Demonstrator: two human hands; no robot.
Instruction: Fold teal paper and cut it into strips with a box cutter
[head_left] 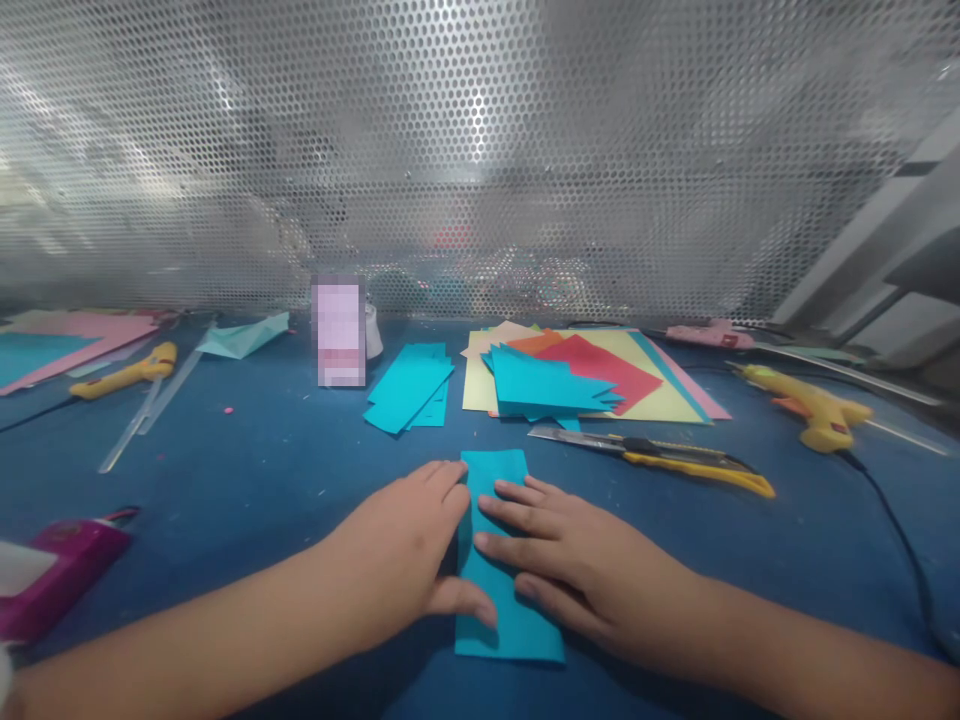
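A strip of turquoise paper (499, 640) lies lengthwise before me on the blue table, seemingly folded. Along its left edge rests my left hand (420, 540), fingers bent over the far left side and thumb stretched across the paper. My right hand (570, 550) lies on the right side with its fingers spread flat. Just beyond the strip is a yellow-handled utility knife (675, 462), blade out. Behind it sit a stack of turquoise strips (411, 385) and a heap of folded turquoise pieces (544, 388).
Under the heap lie coloured sheets, one red (600, 372). Yellow glue guns lie at right (817, 405) and left (124, 373), with cords trailing. A magenta device (71, 570) sits at lower left, a blurred-out upright object (339, 330) behind. A perforated metal panel (480, 180) closes the back.
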